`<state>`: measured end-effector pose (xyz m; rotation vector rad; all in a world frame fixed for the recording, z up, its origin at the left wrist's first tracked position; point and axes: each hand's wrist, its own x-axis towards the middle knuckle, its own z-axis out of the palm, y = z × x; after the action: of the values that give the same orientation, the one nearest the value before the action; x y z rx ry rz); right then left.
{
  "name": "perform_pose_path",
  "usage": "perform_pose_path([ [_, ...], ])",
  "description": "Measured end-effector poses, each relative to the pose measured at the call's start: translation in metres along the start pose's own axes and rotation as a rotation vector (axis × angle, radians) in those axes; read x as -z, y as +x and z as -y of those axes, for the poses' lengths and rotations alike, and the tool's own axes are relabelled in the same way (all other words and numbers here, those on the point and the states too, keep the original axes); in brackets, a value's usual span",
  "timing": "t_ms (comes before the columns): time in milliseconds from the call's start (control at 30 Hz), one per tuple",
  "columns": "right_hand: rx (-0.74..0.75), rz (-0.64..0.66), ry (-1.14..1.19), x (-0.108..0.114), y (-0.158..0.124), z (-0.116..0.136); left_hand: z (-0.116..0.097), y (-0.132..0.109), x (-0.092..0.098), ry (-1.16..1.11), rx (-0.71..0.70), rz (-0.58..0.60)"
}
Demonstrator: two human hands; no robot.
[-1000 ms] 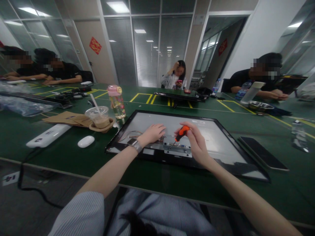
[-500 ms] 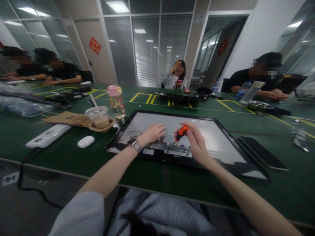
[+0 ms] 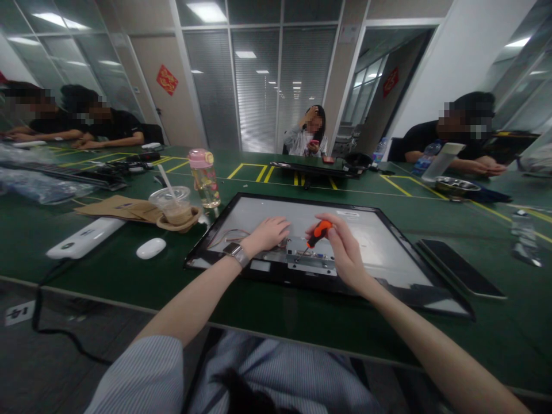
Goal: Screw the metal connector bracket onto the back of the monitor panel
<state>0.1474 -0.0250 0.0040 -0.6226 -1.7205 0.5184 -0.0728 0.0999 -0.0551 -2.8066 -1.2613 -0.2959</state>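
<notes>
Metal bracket sits at the panel's near edge, beneath the screwdriver. Right grip is closed round the orange handle, the thick part to hold; the tool should feel light and stiff. Left grip lies flat with fingers extended, no hold visible. The panel, likely rigid but fragile, is best taken by its black frame. A black phone crowds its right side; leftward lie a white case, then a drink cup and, beyond, a pink-lidded bottle.

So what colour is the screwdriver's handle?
The screwdriver's handle is orange with black parts, seen best in the head camera's view.
</notes>
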Motion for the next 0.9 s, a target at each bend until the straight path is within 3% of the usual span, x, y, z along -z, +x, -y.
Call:
perform_pose_path([
  [900,-0.040,-0.007,-0.007,0.0000,-0.0006,0.0000,-0.0030,-0.0006,0.0036,-0.012,0.016,-0.002],
])
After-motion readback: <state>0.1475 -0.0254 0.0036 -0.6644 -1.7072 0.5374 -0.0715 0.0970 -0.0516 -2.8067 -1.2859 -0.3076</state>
